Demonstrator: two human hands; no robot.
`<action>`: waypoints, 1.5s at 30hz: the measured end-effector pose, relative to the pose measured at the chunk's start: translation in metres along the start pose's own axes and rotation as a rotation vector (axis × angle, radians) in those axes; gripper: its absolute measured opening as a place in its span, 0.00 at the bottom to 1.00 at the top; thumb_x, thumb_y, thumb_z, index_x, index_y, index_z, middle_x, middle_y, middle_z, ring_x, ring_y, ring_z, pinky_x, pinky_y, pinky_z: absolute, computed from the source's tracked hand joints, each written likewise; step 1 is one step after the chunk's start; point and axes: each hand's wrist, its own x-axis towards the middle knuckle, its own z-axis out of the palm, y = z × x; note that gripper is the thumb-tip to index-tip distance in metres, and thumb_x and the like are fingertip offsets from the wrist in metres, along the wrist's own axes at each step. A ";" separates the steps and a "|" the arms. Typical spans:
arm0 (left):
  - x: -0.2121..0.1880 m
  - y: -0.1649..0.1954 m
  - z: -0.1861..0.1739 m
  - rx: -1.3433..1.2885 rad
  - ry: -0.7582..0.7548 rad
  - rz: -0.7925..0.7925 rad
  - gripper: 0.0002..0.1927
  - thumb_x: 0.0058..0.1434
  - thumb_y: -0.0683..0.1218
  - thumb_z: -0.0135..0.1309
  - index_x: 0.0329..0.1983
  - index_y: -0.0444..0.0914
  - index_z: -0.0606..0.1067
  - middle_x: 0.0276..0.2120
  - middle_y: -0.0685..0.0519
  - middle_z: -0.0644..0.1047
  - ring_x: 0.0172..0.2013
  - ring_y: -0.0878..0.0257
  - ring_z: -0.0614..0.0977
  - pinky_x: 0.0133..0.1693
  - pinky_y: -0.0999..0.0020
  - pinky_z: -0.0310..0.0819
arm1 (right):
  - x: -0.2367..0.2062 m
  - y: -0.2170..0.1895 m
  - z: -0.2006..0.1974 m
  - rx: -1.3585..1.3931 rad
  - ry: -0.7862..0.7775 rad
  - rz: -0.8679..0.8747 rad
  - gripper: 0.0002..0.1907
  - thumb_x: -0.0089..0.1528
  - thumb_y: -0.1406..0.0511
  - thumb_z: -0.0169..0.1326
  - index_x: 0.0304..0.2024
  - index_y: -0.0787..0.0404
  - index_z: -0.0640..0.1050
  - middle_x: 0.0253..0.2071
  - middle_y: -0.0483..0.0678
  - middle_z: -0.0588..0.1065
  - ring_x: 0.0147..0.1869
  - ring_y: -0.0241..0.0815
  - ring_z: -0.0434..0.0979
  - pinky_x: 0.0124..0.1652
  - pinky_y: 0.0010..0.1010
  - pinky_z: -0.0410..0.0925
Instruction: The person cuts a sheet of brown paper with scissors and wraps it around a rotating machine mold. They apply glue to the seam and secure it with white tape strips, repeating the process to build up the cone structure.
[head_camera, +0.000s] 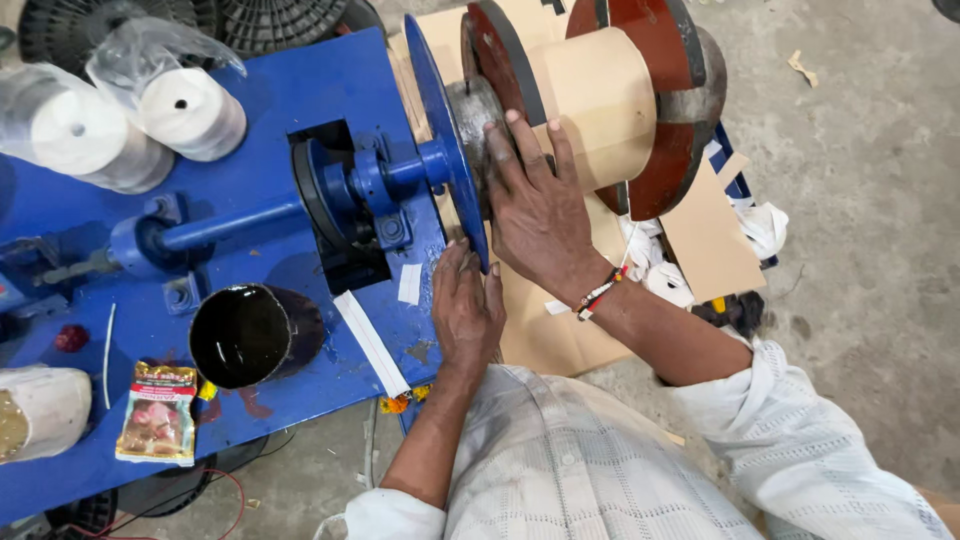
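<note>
Hands steadying a spool on a blue winding machine.

Left hand (467, 312) lies flat and empty on the blue metal counter (250, 90); right hand (535, 205), fingers spread, presses the grey hub of the red-flanged cardboard-core spool (610, 100) mounted on the shaft. It looks heavy and stiff, best gripped by its flanges.
</note>
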 end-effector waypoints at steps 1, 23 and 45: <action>0.000 0.000 0.000 -0.009 0.005 -0.001 0.12 0.62 0.38 0.59 0.46 0.25 0.77 0.56 0.34 0.76 0.60 0.39 0.75 0.62 0.52 0.70 | -0.001 0.000 0.001 0.009 0.006 0.007 0.21 0.62 0.62 0.53 0.52 0.69 0.81 0.71 0.56 0.66 0.81 0.54 0.50 0.76 0.55 0.42; 0.001 -0.004 -0.010 -0.142 -0.003 -0.035 0.13 0.64 0.39 0.59 0.47 0.24 0.76 0.56 0.35 0.75 0.61 0.39 0.75 0.62 0.50 0.71 | -0.165 0.025 -0.032 0.657 0.354 0.823 0.16 0.72 0.72 0.56 0.62 0.66 0.72 0.56 0.52 0.75 0.52 0.35 0.76 0.51 0.25 0.72; -0.001 0.019 0.013 0.314 -0.001 0.013 0.14 0.61 0.39 0.63 0.44 0.27 0.73 0.55 0.34 0.73 0.55 0.36 0.76 0.56 0.49 0.72 | -0.192 0.077 0.122 0.825 -0.512 0.760 0.29 0.56 0.59 0.65 0.56 0.61 0.70 0.36 0.56 0.81 0.39 0.60 0.81 0.39 0.46 0.72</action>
